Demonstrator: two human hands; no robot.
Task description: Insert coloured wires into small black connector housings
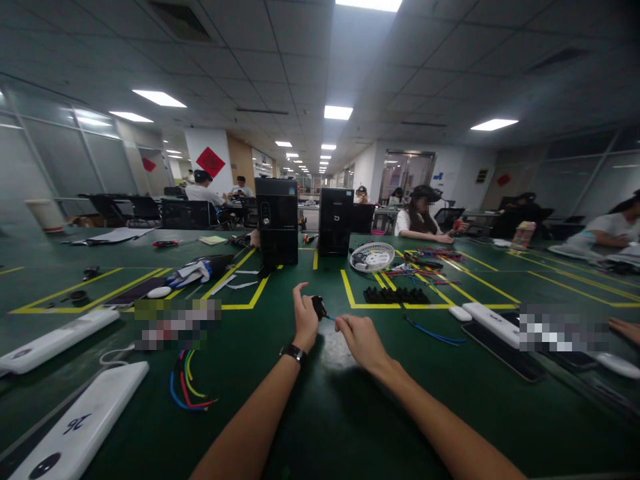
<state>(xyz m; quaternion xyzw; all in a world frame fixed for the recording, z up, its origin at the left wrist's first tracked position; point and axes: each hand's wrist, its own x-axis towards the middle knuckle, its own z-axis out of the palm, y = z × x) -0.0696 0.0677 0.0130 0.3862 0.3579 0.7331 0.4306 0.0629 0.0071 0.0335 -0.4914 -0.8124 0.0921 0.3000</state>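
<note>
My left hand [304, 319] is raised over the middle of the green table, closed on a small black part [319, 307]; its kind is too small to make out. One finger points up, and a dark watch [293, 353] is on that wrist. To the right, my right hand [364, 341] pinches a blue wire [331, 318], whose short visible length runs to the black part. Red, yellow, green and blue loose wires [186, 390] lie at my left. Beyond my right hand are a row of black connector-like blocks [397, 295] and more blue wire [435, 335].
Two black computer-like towers [277, 220] stand ahead. A white round basket [372, 257] and a pile of coloured wires [425, 270] sit right of them. White power strips [83, 427] flank both sides. A person [425, 217] sits across the table.
</note>
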